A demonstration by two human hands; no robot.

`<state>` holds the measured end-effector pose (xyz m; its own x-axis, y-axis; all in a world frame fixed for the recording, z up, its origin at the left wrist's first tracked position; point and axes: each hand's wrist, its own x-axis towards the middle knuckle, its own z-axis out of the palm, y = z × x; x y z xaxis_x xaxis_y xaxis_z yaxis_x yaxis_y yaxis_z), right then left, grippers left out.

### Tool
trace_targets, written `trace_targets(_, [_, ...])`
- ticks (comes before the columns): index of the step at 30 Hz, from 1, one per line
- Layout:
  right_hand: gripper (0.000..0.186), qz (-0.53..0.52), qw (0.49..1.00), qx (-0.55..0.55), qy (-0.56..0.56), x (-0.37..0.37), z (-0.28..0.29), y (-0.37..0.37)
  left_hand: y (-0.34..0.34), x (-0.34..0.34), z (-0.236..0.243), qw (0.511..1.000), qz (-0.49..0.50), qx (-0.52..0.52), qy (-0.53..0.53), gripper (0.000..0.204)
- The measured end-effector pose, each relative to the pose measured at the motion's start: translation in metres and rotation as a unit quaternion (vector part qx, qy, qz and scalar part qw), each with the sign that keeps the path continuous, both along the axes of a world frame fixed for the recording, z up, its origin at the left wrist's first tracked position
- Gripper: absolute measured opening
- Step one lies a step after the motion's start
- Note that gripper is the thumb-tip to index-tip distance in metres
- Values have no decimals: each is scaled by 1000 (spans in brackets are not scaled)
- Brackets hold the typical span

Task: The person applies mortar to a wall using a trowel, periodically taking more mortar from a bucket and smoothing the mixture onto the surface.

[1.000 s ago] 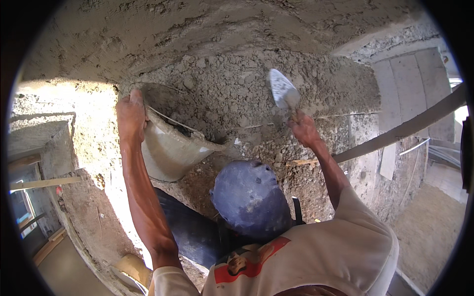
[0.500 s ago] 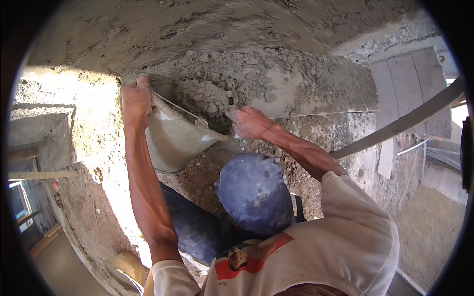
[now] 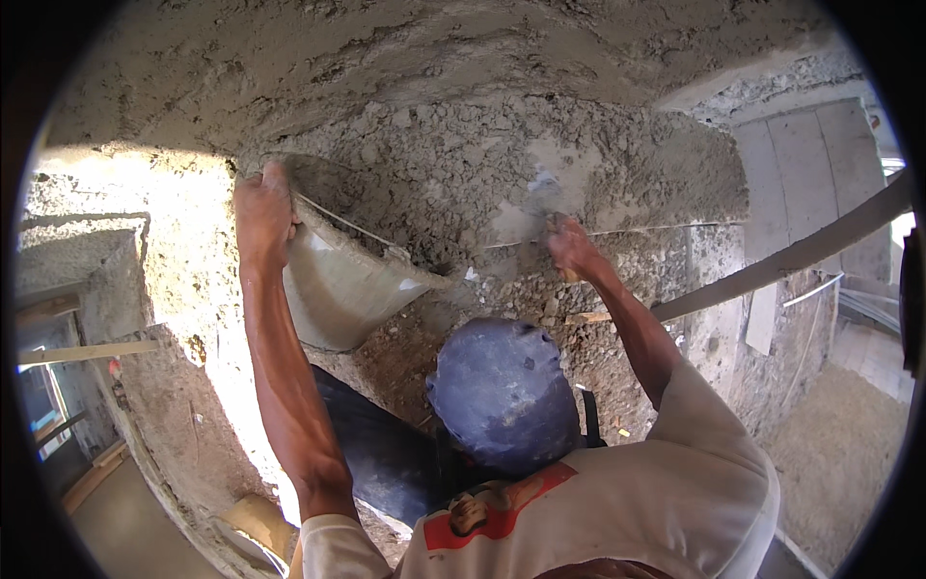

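My left hand [image 3: 263, 214] is closed around the rim of a pale, mortar-smeared bucket [image 3: 342, 289]. The bucket leans over with its mouth against the rough grey mortar [image 3: 434, 154], and a thin wire handle [image 3: 342, 220] crosses its opening. To the right of the bucket, my right hand [image 3: 576, 249] is closed on the handle of a trowel [image 3: 529, 212]. The trowel's blade, partly blurred, lies on a wet, smoother patch of mortar. How much mortar is inside the bucket is hard to make out.
A curved grey strip [image 3: 801, 251] slants across the right side, in front of wooden boards [image 3: 786, 183]. Rubble covers the ground between my knee [image 3: 506, 396] and the mortar. A sunlit ledge [image 3: 183, 251] and a wooden strip [image 3: 92, 352] stand at the left.
My right hand has moved right, from the bucket's mouth to the mortar surface, and the trowel blade now shows there. My left hand keeps its grip on the rim.
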<state>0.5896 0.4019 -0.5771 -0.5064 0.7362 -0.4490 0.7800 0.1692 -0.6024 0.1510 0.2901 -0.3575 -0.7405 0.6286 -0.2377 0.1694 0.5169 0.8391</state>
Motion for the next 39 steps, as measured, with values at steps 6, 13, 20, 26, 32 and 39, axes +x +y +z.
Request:
trace_targets(6, [26,116,988,1,97,-146,-7,36,16,4,3,1000,5,-15,14,52])
trace_targets(13, [24,312,946,79,19,-163,158,-41,2,-17,-1,999,9,-30,7,49])
trace_targets(20, [40,75,997,-13,28,-61,115,9,-2,2,11,999,27,-40,13,53])
trace_targets(26, [41,211,900,378,40,109,-38,83,9,-2,-1,1000,4,-22,0,50])
trace_targets(32, [17,338,931,128,51,-75,-5,100,10,-1,3,1000,11,-11,-22,50])
trace_targets(39, [21,365,900,225,81,-185,149,-32,-1,-25,-2,998,3,-57,15,48])
